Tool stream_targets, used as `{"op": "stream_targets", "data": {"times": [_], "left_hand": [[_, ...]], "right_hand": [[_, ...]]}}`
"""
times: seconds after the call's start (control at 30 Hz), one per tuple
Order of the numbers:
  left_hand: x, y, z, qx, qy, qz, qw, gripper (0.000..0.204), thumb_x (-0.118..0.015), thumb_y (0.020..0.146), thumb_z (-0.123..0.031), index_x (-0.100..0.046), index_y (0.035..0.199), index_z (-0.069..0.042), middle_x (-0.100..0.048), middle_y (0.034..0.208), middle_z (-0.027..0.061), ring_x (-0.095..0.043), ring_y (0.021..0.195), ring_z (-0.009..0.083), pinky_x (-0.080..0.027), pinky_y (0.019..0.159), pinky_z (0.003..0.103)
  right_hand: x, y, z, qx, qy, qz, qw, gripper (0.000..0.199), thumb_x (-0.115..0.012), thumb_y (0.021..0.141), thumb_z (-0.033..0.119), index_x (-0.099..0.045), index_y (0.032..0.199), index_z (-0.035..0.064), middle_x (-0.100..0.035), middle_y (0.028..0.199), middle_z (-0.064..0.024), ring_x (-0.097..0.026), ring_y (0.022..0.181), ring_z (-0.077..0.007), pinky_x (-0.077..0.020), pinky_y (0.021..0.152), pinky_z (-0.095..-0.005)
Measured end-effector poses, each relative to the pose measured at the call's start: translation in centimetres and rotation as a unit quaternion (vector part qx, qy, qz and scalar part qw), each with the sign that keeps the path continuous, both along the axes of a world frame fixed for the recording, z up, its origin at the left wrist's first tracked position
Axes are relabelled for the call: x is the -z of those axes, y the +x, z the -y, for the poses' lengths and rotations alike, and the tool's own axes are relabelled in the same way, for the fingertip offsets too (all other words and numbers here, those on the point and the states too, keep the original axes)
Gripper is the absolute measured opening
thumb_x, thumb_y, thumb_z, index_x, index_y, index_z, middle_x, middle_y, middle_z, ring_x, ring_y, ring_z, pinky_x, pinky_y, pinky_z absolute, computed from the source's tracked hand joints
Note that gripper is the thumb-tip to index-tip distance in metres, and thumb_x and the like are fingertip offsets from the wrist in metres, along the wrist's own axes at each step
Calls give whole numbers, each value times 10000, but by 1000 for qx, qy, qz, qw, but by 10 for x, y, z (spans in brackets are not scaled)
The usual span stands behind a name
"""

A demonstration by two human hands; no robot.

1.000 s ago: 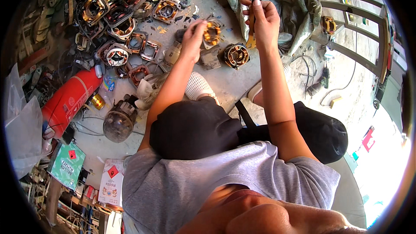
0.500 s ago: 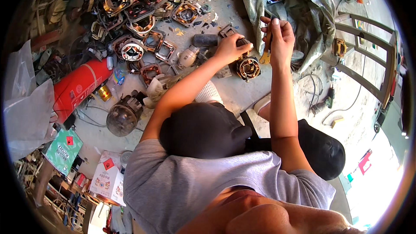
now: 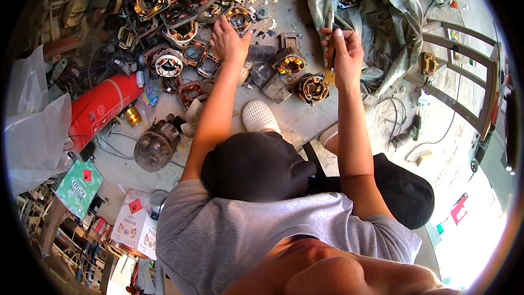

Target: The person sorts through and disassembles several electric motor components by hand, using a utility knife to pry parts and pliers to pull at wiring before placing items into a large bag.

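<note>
My left hand (image 3: 229,43) reaches over the near edge of a heap of motor stators, thumb apart from the fingers. Its fingertips are beside a square stator (image 3: 239,17) with copper windings; whether they touch it I cannot tell. My right hand (image 3: 348,57) is closed around a slim yellow-and-dark hand tool (image 3: 329,68), its exact kind unclear. Just below that tool lies a round stator (image 3: 313,88) with copper coils. Between my hands, another copper-wound stator (image 3: 290,64) rests by a metal block (image 3: 277,87).
To the left lie a red cylinder (image 3: 103,106), a dark round compressor-like part (image 3: 155,145) and cardboard boxes (image 3: 134,224). A grey-green tarp (image 3: 382,16) bunches at far right, near a chair frame (image 3: 464,68). Cables (image 3: 396,117) trail over the floor.
My left hand has left the metal parts in the middle and swung left to the stator heap, uncovering a copper-wound stator. My right hand has shifted slightly left and down with the tool.
</note>
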State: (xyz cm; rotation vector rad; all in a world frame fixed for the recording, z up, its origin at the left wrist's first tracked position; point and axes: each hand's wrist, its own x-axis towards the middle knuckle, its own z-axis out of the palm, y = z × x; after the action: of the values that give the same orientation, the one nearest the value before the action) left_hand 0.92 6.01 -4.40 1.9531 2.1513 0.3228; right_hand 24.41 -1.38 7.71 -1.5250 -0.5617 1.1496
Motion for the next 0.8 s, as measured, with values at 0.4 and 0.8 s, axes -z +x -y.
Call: {"op": "stream_targets", "data": {"times": [0.4,0.8], "left_hand": [[-18,-6,0,58,-51,233,970,881,-864,593,-314,-393,1288,-46,-468,1241,185,-471,1145,384,-407,985,476],[-146,7,27,254,-70,368,892,925,-856,627,-107,-350,1400,-67,-450,1378,142,-480,1258,269,-422,1042,378]], "right_hand": [[4,-18,5,-101,-84,-14,991,206,-493,1018,234,-535,961,41,-667,1059,-67,-579,808,-94,-485,698,-249],[-20,-27,-7,-165,-63,-66,982,228,-580,977,285,-555,942,61,-647,871,-5,-578,695,-55,-452,563,-202]]}}
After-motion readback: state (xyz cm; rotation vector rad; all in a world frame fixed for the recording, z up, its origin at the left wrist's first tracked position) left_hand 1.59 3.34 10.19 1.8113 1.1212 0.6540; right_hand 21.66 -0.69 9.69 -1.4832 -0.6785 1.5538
